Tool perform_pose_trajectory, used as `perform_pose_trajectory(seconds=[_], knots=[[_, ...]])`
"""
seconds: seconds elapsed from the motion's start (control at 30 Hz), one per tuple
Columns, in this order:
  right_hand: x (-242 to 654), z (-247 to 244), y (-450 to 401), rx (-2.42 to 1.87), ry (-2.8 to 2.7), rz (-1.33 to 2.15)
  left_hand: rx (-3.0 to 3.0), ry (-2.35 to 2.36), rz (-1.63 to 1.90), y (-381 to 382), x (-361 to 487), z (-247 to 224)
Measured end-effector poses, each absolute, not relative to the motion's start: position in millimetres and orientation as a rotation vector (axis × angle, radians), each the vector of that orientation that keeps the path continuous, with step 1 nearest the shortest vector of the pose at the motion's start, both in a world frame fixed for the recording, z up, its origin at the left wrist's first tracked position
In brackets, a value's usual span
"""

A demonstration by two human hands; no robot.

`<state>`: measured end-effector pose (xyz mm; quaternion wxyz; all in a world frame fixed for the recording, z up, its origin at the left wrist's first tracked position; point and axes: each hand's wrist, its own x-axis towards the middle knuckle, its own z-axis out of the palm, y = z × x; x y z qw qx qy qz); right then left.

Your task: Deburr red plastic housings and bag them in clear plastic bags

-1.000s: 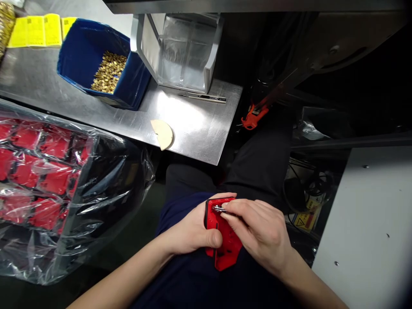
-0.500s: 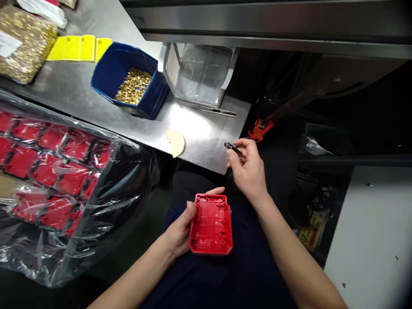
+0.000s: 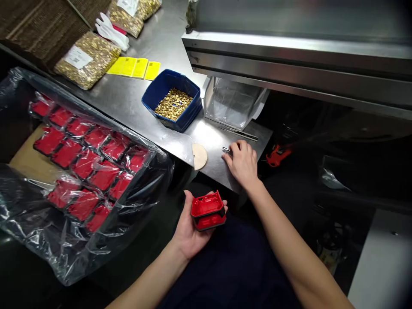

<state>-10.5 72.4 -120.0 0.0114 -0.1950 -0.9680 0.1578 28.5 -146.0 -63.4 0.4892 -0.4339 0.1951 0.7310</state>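
Observation:
My left hand [image 3: 193, 238] holds a red plastic housing with black edging [image 3: 208, 210], tilted so that its front edge and a second red part beneath show. Over the metal table's front corner, my right hand [image 3: 243, 163] has its fingers curled round a small dark metal tool [image 3: 226, 149], whose tip sticks out to the left. Left of that hand lies a cream half-round piece [image 3: 200, 156]. A thin metal strip [image 3: 240, 132] lies just beyond the fingers.
On the metal table [image 3: 128, 101] stand a blue bin of brass pieces [image 3: 174, 104] and a clear-fronted bin [image 3: 230, 103]. Yellow labels [image 3: 133, 67] and bagged brass parts [image 3: 88, 60] lie further left. A plastic-lined crate [image 3: 157, 161] holds several red housings. An orange tool [image 3: 277, 156] is at right.
The red housing has tipped, showing its front edge and lower part. My right hand has turned palm down and lowered to the table with the metal tool. The view has shifted left.

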Motion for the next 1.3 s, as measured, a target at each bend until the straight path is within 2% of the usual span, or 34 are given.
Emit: perform_pose_trajectory(seconds=[0.1,0.17,0.23,0.33,0.43,0.5,0.63,0.77,0.9,1.03,1.3], knots=[[12,-106,71,-0.544,-2.867,0.886,-1.159,0.552,1.792,-146,27,-66],[40,-87,65,-0.301,-2.806,1.301,-1.123,0.616,1.828,-148,29,-69],[72,-67,52,0.001,-2.826,1.517,-0.985,0.652,1.910,-150,31,-72],[112,-49,29,0.257,-2.846,1.306,-0.662,0.671,1.985,-151,33,-72],[132,-50,13,0.133,-2.857,1.009,-0.333,0.900,1.951,-148,29,-67],[135,-56,10,0.006,-2.857,0.966,-0.128,1.149,1.876,-145,23,-62],[135,-67,16,-0.116,-2.725,1.317,0.107,1.428,1.701,-141,11,-56],[137,-68,22,-0.401,-2.467,1.812,0.115,1.435,1.689,-142,7,-59],[139,-67,21,-0.620,-2.285,2.092,0.114,1.443,1.714,-145,7,-62],[139,-66,19,-0.652,-2.241,2.163,0.087,1.396,1.746,-149,5,-57],[135,-64,12,-0.453,-2.378,2.010,0.125,1.402,1.822,-158,6,-59]])
